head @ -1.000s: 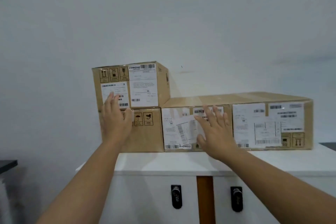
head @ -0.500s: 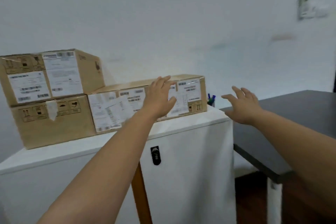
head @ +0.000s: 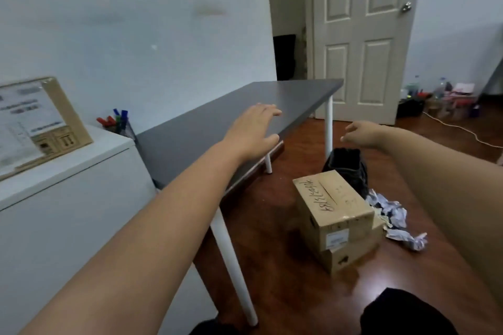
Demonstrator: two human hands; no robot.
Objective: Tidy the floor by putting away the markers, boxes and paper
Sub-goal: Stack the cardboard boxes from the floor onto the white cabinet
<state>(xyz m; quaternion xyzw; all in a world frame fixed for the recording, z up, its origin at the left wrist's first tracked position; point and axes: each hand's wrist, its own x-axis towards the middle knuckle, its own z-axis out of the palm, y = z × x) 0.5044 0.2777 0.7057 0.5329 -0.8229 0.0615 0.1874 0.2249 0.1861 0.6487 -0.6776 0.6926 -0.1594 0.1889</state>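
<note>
Two stacked cardboard boxes (head: 334, 212) stand on the wooden floor, the upper one with handwriting on its top. Crumpled white paper (head: 394, 215) lies to their right. Red, green and blue markers (head: 115, 120) stand in a dark cup on the white cabinet (head: 68, 185), beside a labelled cardboard box (head: 35, 119) at the left edge. My left hand (head: 254, 130) hovers over the dark table with fingers spread, holding nothing. My right hand (head: 359, 130) hangs in the air above the floor boxes, fingers loosely apart and empty.
A dark grey table (head: 231, 122) with white legs stands next to the cabinet. A black bin bag (head: 347, 164) sits behind the floor boxes. A white door (head: 362, 35) is at the back, with bottles and clutter (head: 441, 98) and a white cable (head: 462, 130) to its right.
My view has swung right, from the boxes on the cabinet to the table and floor. Both hands have left the cabinet boxes and now reach out empty over the table and floor.
</note>
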